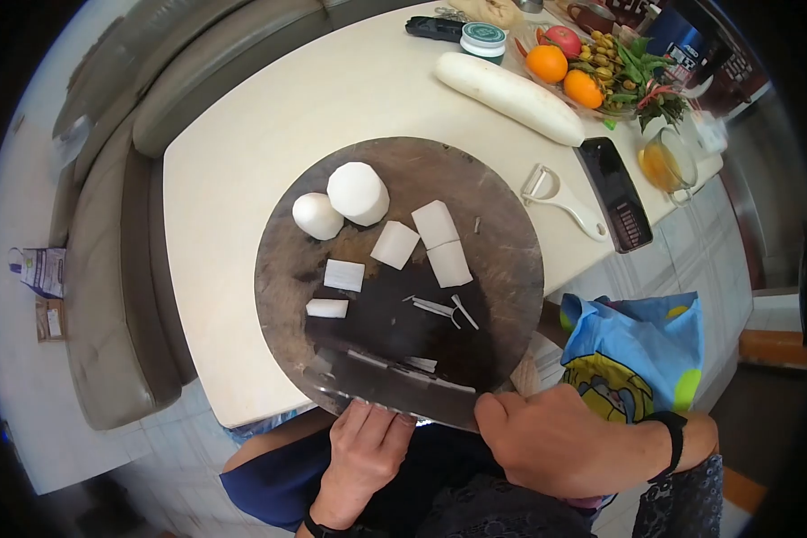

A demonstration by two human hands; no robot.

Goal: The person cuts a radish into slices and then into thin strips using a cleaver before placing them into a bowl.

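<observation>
My right hand [547, 439] is closed around the handle of a cleaver [399, 387], whose wide dark blade lies across the near edge of the round wooden chopping board [511, 269]. Close against the blade's near side is my left hand [368, 453], fingers bent and together; whatever they hold is hidden. On the board are cut white radish pieces: two large rounded chunks [358, 194], several flat slabs [394, 245] and a small block [327, 308]. Thin radish strips [435, 308] lie on the dark wet patch, and a few pale slivers stick to the blade.
The board rests on a cream table [233, 224]. Beyond it lie a whole white radish [509, 97], a peeler [565, 202], a black phone [615, 194], fruit including an orange [547, 64], and a glass cup [667, 164]. A blue patterned bag [632, 350] sits at right; a sofa [108, 269] stands left.
</observation>
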